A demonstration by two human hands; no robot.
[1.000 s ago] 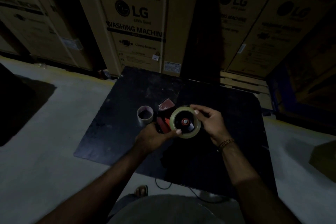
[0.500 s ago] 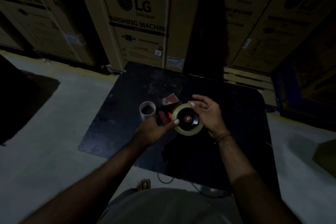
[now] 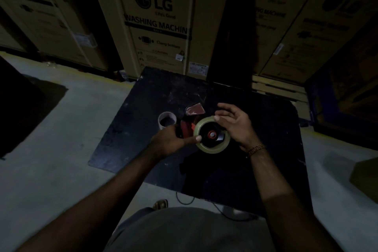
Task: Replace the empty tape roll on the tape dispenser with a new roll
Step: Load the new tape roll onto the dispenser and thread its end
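A new roll of clear tape sits around the black hub with a red centre of the red tape dispenser. My left hand grips the dispenser's body, its thumb pressed on the roll's left edge. My right hand rests on the roll's upper right rim, thumb at the top edge and fingers spread above it. The dispenser's red front flap points away from me. The empty cardboard core stands upright on the black table, just left of the dispenser.
Tall cardboard washing-machine boxes line the far side of the table. A wooden pallet lies at the back right. Grey concrete floor spreads to the left. A cable hangs below the table's near edge, beside my sandal.
The right hand's fingers have lifted and spread off the roll's rim. The left hand keeps its grip with the thumb on the roll. The view has shifted slightly.
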